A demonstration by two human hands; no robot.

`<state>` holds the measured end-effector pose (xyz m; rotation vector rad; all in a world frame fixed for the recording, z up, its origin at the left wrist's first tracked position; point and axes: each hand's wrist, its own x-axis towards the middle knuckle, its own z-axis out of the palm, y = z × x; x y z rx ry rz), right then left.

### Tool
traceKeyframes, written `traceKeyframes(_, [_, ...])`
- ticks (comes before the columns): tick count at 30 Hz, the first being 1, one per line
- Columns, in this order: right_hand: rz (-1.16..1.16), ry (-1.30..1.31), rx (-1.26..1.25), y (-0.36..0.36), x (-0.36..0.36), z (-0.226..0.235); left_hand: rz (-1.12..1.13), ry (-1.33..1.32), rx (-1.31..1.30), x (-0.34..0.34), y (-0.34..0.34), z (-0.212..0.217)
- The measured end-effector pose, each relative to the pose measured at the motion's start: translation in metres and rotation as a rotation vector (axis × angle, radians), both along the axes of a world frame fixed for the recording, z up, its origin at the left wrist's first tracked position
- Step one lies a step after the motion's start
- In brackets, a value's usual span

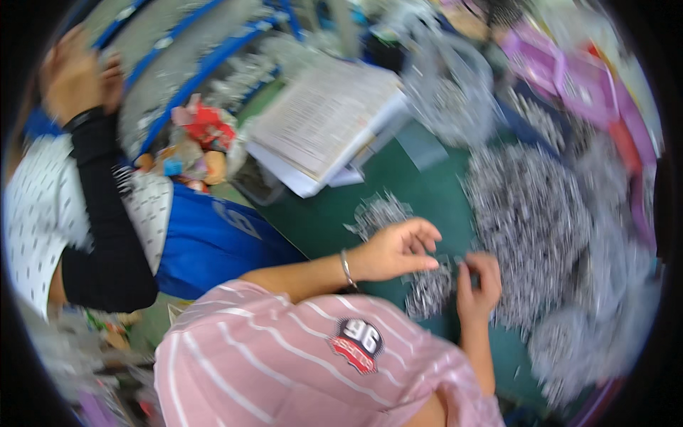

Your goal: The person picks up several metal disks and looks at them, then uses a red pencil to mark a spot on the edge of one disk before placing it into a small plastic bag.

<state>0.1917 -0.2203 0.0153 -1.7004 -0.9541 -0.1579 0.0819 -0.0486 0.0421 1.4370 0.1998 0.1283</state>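
My left hand (400, 249), with a bangle (347, 268) on its wrist, hovers over the green tabletop (420, 181). Its fingers are loosely curled and the thumb stands apart, with nothing visible between them. To its right, my right hand (479, 286) has thumb and forefinger brought together; any piece in this pinch is too small and blurred to name. Between and below my hands lies a small heap of thin silvery pieces (430, 290). Another small heap (383, 212) sits just beyond my left hand. A much larger pile of similar pieces (530, 220) spreads to the right.
A stack of papers (324, 117) lies at the far left of the table. Clear plastic bags (452, 85) and a purple basket (562, 75) stand at the back right. More plastic bags (569, 349) crowd the right edge. On the left, a person with a black sleeve (107, 213) is close by.
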Motion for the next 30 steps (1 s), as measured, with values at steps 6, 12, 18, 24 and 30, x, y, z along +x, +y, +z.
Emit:
traceKeyframes(6, [0.043, -0.027, 0.105, -0.002, -0.012, -0.009, -0.086, 0.067, 0.039, 0.002, -0.024, -0.009])
traceKeyframes(12, [0.095, -0.084, 0.134, -0.001, -0.002, -0.016, -0.028, 0.021, 0.051, 0.013, -0.026, -0.014])
traceKeyframes(18, [0.142, 0.132, 0.184, 0.004, 0.002, -0.016, -0.006, -0.053, 0.076, 0.014, -0.02, -0.016])
traceKeyframes(24, [0.245, 0.079, 0.112, -0.003, 0.005, -0.01, 0.027, -0.127, 0.074, 0.014, -0.019, -0.018])
traceKeyframes(30, [0.228, -0.006, 0.079, -0.005, 0.005, -0.008, 0.014, -0.147, 0.086, 0.015, -0.023, -0.013])
